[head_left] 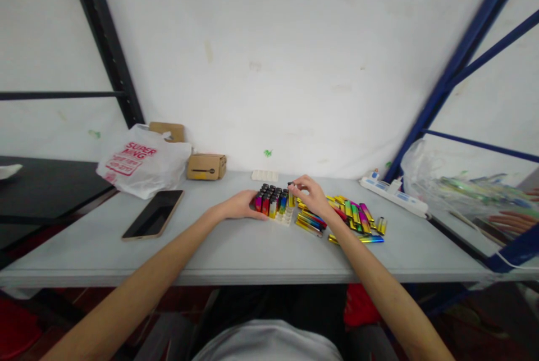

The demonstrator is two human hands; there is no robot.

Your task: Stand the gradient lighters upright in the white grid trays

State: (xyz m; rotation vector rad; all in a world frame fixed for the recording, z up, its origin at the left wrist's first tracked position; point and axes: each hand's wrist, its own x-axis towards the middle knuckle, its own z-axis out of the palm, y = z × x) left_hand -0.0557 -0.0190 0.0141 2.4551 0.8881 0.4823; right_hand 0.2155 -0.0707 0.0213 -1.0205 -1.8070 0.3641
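Head view: lighters [273,201] stand in the white tray [287,218], some front slots [279,217] open; curled left hand [243,205] grips its left end, right hand [311,193] pinches a gold lighter [291,200] opposite; tabletop [252,248] runs to the near edge [261,278].

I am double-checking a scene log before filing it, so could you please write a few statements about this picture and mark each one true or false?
1. The left hand is at the left side of the white plastic tray with upright, black-topped lighters. True.
2. The loose pile of shiny, multicoloured metallic lighters lies left of the tray. False: it lies to the right.
3. The right hand has its fingers at the top of an upright gold lighter. True.
4. The flat, black-screened phone lies on the white plastic bag. False: it lies on the grey tabletop.
5. The long white power strip is right of the loose pile. False: it lies behind and to the right.
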